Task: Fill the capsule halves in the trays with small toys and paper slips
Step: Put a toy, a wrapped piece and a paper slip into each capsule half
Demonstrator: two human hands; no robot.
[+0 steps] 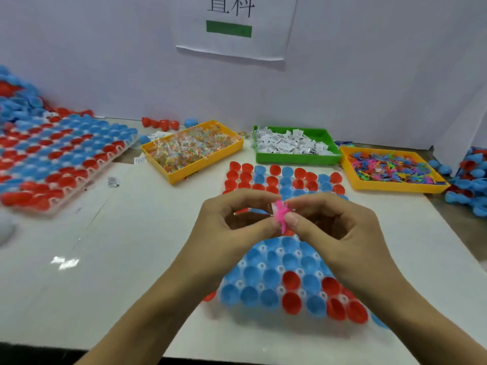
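The white table (131,259) carries it all, and dead centre sits the near tray (276,272) of red and blue capsule halves, open side up. A second tray (60,159) lies well off to the left. At the back are three bins: wrapped toys in yellow (192,151), paper slips in green (295,146), coloured figures in yellow at right (392,172). Now the hands: left hand (237,219) and right hand (332,222) meet above the tray's middle, each pinching the pink toy (280,214) with thumb and forefinger. Its long axis runs roughly upright between them. The cups lie straight below, equally near both hands, so the drop looks like a short move downward.
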